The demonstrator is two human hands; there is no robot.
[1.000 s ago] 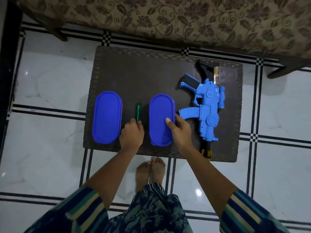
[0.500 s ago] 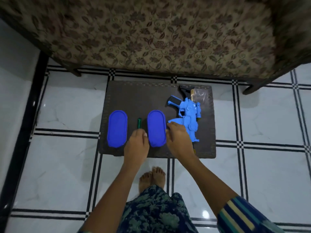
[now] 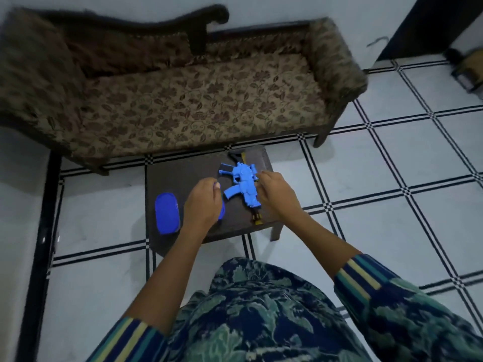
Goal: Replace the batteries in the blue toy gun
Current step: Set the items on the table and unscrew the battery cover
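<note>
The blue toy gun (image 3: 244,185) lies flat on the small dark table (image 3: 177,176), its black and yellow muzzle toward me. My right hand (image 3: 274,194) sits at the gun's right side, with curled fingertips touching its body but not wrapped around it. My left hand (image 3: 202,202) hovers, curled, just left of the gun's magazine. It covers most of a blue oval container (image 3: 222,210), of which only an edge shows. Whether the left hand holds anything is hidden. The green screwdriver is out of sight under that hand.
A second blue oval container (image 3: 167,212) stands near the table's left front corner. A floral sofa (image 3: 196,100) runs right behind the table. White tiled floor (image 3: 366,178) surrounds it. A dark rack (image 3: 467,71) stands at the far right.
The camera has risen and pulled back, so the table looks smaller. My right hand moved from the gun's left to its right side. My left hand shifted right, over the nearer container and screwdriver.
</note>
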